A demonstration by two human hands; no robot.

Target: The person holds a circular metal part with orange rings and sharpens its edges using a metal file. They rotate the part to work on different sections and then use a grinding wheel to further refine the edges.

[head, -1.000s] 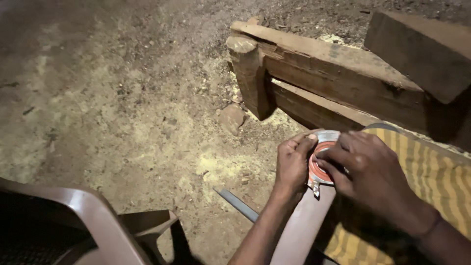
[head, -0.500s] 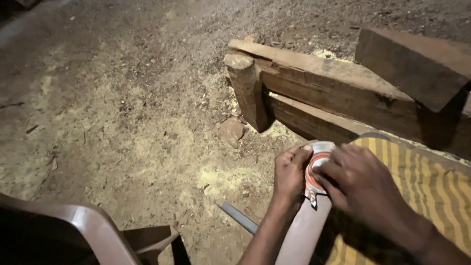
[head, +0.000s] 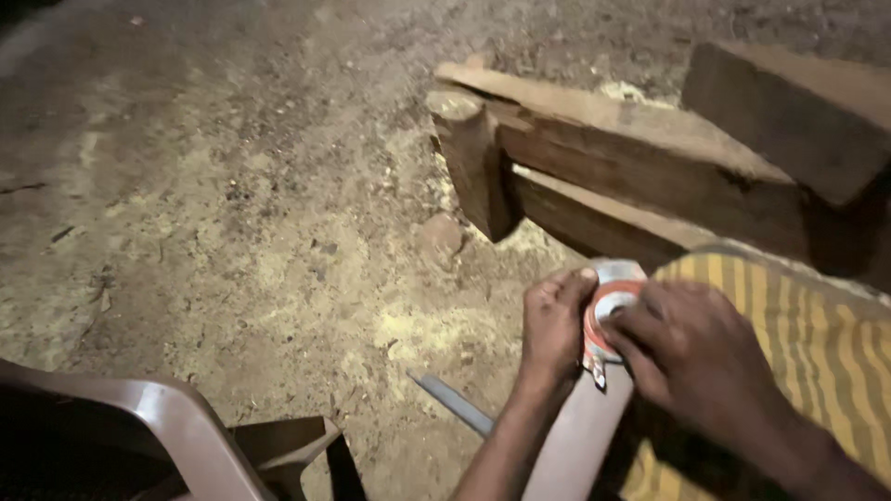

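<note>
Both hands grip a small round orange-and-white tape measure: left hand (head: 554,320) curled at its left edge, right hand (head: 691,357) covering its right side, tape measure (head: 608,311) between them.

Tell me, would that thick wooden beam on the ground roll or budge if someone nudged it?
Probably not. The wooden beam looks squared and thick, so it likely sits flat rather than rolling. It seems joined to a stubby post and crossed by another block, so it would probably feel heavy and stiff.
</note>
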